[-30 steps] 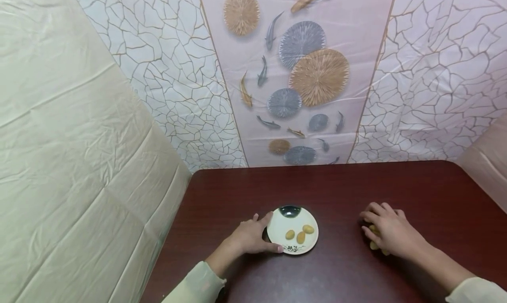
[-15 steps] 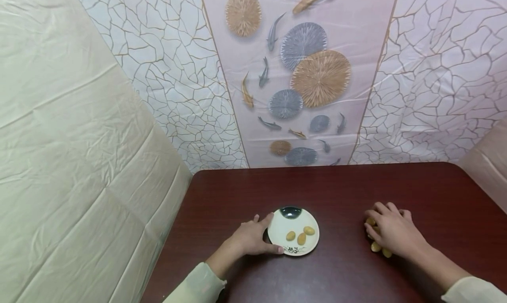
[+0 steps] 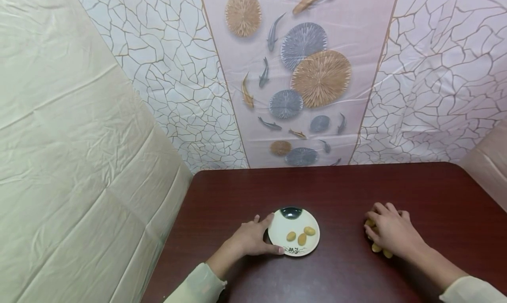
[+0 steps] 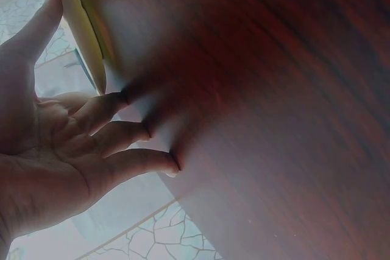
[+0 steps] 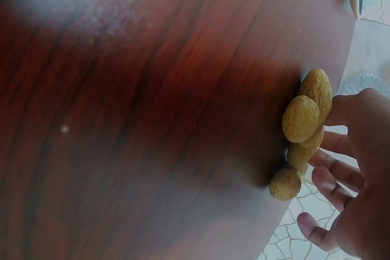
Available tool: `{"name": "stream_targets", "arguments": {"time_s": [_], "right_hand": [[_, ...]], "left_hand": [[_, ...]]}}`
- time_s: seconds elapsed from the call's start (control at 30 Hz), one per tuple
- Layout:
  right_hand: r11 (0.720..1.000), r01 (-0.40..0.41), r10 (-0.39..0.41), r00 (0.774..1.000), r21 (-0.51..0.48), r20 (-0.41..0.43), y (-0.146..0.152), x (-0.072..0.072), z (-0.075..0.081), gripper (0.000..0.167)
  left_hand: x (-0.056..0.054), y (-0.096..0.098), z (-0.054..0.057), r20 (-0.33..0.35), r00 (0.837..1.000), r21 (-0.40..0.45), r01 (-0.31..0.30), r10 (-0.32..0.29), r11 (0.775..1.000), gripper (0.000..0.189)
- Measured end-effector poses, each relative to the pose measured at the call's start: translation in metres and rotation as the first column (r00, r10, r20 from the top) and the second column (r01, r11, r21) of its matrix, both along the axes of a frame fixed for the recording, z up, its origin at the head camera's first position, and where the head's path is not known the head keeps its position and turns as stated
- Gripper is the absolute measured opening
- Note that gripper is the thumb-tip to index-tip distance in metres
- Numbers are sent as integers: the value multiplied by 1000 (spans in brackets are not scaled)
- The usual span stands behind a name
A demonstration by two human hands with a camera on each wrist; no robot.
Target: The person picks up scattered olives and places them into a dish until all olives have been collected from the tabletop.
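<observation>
A round white saucer (image 3: 282,230) with a dark green patch and painted flowers lies on the table. Three yellow, oval, wrinkled dried fruits (image 3: 302,239) rest on it. My left hand (image 3: 251,239) steadies its left rim, thumb and index finger spread apart along the edge. To the right, my right hand (image 3: 396,232) bends over a small pile of similar dried fruits (image 5: 300,120). The thumb and index finger straddle one fruit at the pile's left; I cannot tell whether they pinch it. The right wrist view shows their tips hidden behind the fruits, the other fingers loosely bent.
The dark red wooden table (image 3: 336,188) carries both the saucer and the pile, with bare wood between them. A patterned cloth wall (image 3: 301,118) stands along its far edge. A pale cloth hanging (image 3: 91,162) borders the left side, and another covers the right.
My right hand shifts slightly right over the pile during the first half second, baring more of the near fruits, then stays almost still. The left hand keeps its place at the saucer.
</observation>
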State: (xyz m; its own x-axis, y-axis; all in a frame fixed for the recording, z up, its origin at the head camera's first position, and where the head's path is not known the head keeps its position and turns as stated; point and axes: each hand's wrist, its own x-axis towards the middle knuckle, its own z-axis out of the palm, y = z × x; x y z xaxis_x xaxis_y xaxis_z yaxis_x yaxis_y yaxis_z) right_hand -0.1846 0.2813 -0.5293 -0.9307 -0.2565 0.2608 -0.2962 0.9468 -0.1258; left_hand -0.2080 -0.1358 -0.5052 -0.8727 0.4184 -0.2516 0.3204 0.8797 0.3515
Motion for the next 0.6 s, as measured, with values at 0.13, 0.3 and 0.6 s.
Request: {"name": "stream_targets", "arguments": {"time_s": [0.13,0.3,0.6], "right_hand": [[1000,2,-2,1000,-3,5,0,0,2,22],[1000,-3,3,1000,-7,8,0,1,1,23],[998,-56,54,997,-39,-60,-4,3,0,23]], "left_hand": [[-1,1,0,2,1000,0,1,-1,1000,119],[-2,1,-1,7,1000,1,-4,4,1000,119],[-1,0,-2,6,1000,10,-13,13,1000,119]]}}
